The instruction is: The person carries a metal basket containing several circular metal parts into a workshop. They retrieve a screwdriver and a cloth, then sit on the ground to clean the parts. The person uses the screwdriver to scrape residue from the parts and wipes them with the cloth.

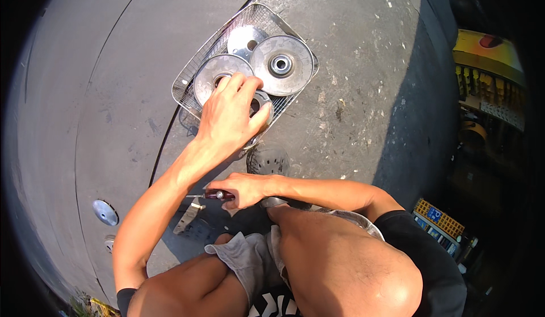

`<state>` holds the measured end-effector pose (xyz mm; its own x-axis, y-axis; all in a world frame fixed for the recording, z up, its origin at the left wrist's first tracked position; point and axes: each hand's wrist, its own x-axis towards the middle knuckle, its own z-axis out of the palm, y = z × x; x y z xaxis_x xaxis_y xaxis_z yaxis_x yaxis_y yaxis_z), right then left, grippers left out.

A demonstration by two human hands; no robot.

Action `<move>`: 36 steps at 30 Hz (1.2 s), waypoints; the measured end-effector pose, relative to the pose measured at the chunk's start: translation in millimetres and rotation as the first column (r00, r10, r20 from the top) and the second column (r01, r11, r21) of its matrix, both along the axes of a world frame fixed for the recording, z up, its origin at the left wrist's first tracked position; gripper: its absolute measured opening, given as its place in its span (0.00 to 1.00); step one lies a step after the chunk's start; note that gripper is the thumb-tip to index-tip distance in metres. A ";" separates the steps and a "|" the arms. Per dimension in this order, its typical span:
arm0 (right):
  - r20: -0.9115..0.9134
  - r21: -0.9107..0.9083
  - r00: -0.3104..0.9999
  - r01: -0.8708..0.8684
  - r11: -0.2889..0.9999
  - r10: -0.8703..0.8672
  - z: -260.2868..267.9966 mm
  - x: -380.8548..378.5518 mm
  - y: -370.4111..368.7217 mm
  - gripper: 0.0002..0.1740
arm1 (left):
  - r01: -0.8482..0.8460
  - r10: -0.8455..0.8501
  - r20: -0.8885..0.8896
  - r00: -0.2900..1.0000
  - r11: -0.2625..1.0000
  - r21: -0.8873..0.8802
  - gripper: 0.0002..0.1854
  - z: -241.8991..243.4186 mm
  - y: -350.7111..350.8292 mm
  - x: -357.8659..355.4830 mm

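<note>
A wire mesh basket (313,67) holds several round metal parts. My left hand (230,108) reaches over it, palm down, fingers bent and spread from the thumb. Its fingertips are at the hub of a grey flanged metal disc (204,72); the thumb lies over a smaller metal ring part (265,97). To the right of the fingers rests another flanged disc with a raised hub (262,67), and behind is a shinier disc (240,40). Below the basket, my right hand (245,190) holds a hand tool with a dark red handle (212,194) and a thin metal tip pointing left.
A shiny domed disc (105,212) and a small round metal part (109,243) lie on the dark ground at the left. Perforated shoes (268,160) are beneath me. At the right, in shade, stand an orange crate-like rack (438,219) and hanging goods (494,87).
</note>
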<state>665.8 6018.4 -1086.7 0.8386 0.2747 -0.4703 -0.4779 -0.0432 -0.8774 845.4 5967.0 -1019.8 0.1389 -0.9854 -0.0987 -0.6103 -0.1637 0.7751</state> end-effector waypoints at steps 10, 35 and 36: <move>0.053 -0.054 0.998 -0.018 0.998 0.021 -11.4 -5.7 4.2 0.23 | 0.061 -0.072 0.163 0.984 0.996 0.069 0.23 -38.9 -7.4 54.0; 0.187 -0.454 0.932 0.363 0.814 -0.311 107.7 81.5 -16.9 0.24 | -0.692 0.021 -0.841 -0.540 0.558 0.458 0.13 -47.5 123.6 201.7; 0.173 -0.460 0.936 0.353 0.815 -0.308 108.1 80.8 -13.1 0.24 | -0.685 0.030 -0.846 -0.532 0.572 0.451 0.14 -51.3 124.1 202.1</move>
